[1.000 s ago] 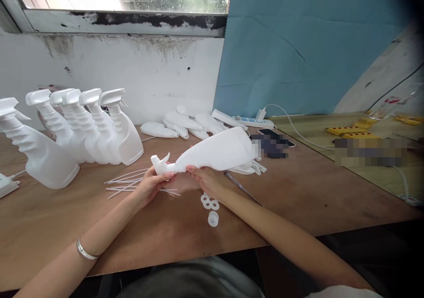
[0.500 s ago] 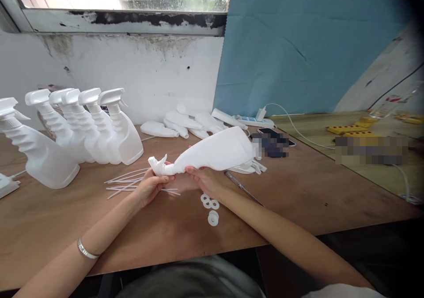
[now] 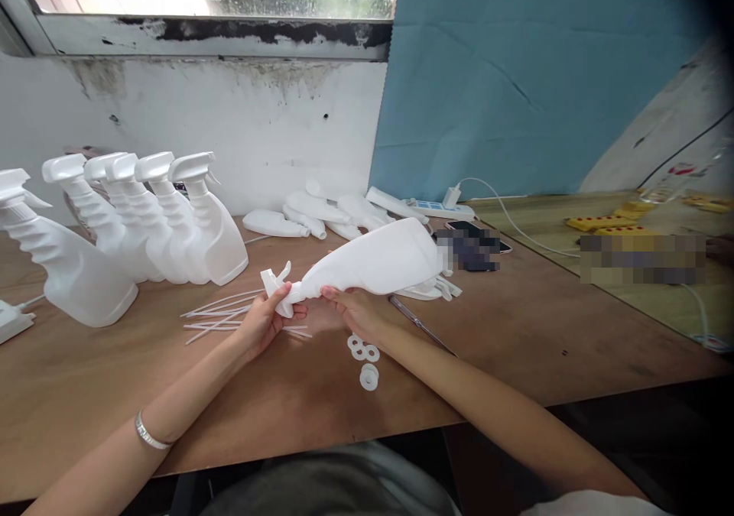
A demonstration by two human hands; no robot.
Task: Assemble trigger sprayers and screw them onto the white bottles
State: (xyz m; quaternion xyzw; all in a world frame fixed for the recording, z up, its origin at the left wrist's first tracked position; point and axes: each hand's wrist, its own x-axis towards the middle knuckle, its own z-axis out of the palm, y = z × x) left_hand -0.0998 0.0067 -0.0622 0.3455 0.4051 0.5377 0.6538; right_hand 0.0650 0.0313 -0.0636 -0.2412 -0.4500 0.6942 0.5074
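A white spray bottle (image 3: 372,256) is held tilted above the table, its base up to the right and its neck down to the left. My right hand (image 3: 352,309) is closed around the lower body near the neck. At the neck sits a white trigger sprayer head (image 3: 277,287), and my left hand (image 3: 267,321) is closed on it, thumb across the collar. Beneath and behind my left hand lie several thin white tubes (image 3: 212,317). White ring washers (image 3: 370,378) lie flat in front of my right hand.
Several spray bottles with heads (image 3: 212,225) stand at the left. Bottles without heads (image 3: 315,206) lie in a pile by the wall. A screwdriver (image 3: 421,323), a phone (image 3: 479,235) and a power strip (image 3: 441,210) are on the right.
The sprayer head has turned at the bottle's neck. My left thumb has moved up onto the collar. My right hand and the bottle have hardly moved.
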